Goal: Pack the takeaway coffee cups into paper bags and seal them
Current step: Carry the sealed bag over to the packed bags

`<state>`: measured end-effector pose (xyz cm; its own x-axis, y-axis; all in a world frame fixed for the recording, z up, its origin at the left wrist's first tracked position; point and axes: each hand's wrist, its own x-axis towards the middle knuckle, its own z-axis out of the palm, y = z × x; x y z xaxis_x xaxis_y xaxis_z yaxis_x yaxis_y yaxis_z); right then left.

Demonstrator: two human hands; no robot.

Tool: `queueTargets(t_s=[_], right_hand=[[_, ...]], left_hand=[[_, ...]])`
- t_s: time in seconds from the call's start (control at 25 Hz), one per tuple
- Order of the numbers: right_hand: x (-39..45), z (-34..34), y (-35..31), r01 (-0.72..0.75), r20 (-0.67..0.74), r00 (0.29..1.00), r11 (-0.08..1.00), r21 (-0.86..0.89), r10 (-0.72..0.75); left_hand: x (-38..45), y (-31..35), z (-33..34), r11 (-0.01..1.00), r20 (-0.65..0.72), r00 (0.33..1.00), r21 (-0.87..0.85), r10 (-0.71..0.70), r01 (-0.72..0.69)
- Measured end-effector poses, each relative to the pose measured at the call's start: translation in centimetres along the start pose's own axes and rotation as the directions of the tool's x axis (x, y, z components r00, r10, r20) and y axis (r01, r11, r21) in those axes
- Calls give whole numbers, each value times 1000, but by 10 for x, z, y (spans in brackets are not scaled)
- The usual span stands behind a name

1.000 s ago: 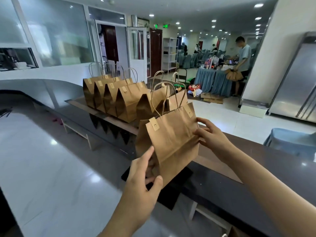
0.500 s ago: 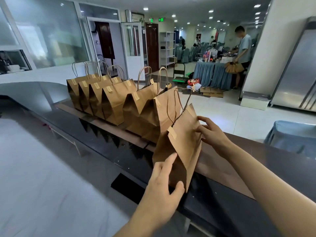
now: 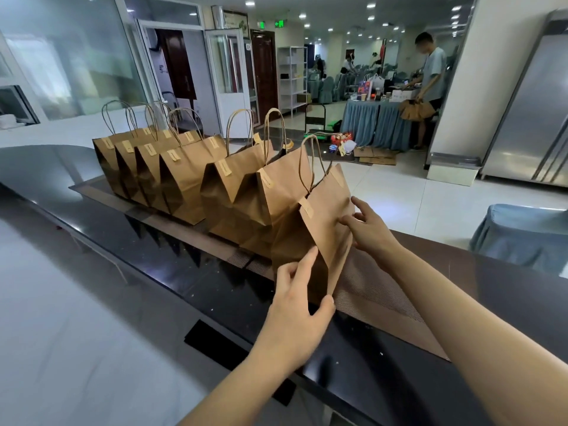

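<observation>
Sealed brown paper handled bag: left hand pinching its lower corner; right hand, fingers spread, touching its side; standing on black counter.

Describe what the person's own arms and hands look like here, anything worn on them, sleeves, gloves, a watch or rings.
Both arms are bare as far as the frame shows: no sleeve reaches either forearm. The left hand and the right hand wear no gloves, and no watch, bracelet or ring shows on the wrists or fingers. The nails look short and unpainted.
</observation>
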<state>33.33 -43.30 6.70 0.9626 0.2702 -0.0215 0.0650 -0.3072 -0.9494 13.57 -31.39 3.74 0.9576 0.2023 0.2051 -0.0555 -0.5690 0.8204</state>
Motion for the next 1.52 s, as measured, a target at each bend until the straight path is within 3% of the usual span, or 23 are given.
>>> queueTargets(t_s=[0.6, 0.92, 1.2, 1.36, 1.52], right_hand=[[24, 11, 20, -39, 60, 997, 999, -32, 41], [13, -5, 10, -5, -1, 1000, 997, -79, 5], [1, -24, -60, 141, -149, 975, 977, -161, -165], [-5, -27, -114, 247, -231, 918, 921, -300, -322], [-7, -22, -164, 324, -302, 834, 853, -410, -462]], left_hand=[[67, -11, 4, 997, 24, 998, 48, -63, 62], [61, -11, -21, 999, -44, 999, 47, 15, -13], [88, 20, -97, 974, -210, 960, 166, 187, -153], [120, 29, -134, 951, -334, 901, 226, 277, -209], [156, 24, -155, 966, -257, 949, 229, 181, -122]])
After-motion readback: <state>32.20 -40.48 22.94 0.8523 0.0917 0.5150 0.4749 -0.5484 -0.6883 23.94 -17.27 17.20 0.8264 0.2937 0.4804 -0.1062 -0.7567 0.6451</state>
